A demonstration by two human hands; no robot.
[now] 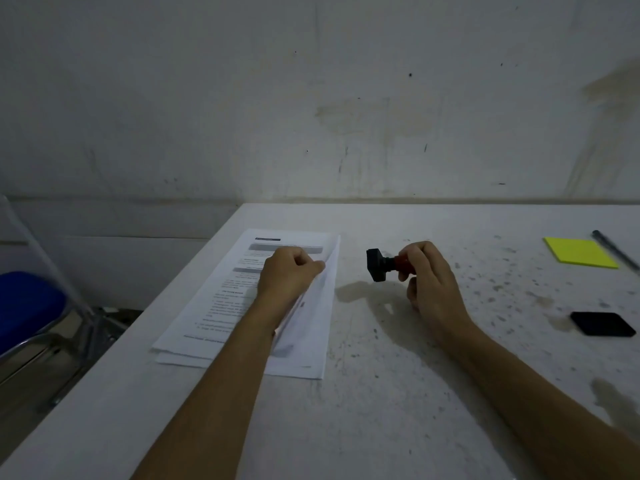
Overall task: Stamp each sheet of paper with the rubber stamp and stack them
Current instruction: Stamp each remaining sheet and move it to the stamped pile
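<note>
A stack of printed white sheets [221,306] lies on the left part of the white table [381,393]. My left hand [287,275] rests on the stack and pinches the right edge of the top sheet [330,268], which is lifted along that side. My right hand [429,275] holds the rubber stamp [381,265] by its red handle, above the table to the right of the stack. The stamp lies sideways, with its black base pointing left toward the paper.
A black ink pad [602,323] lies at the right side of the table. Farther back sit a yellow sticky-note pad [580,252] and a dark pen [614,249]. A blue-seated chair [27,306] stands left of the table. A wall rises behind.
</note>
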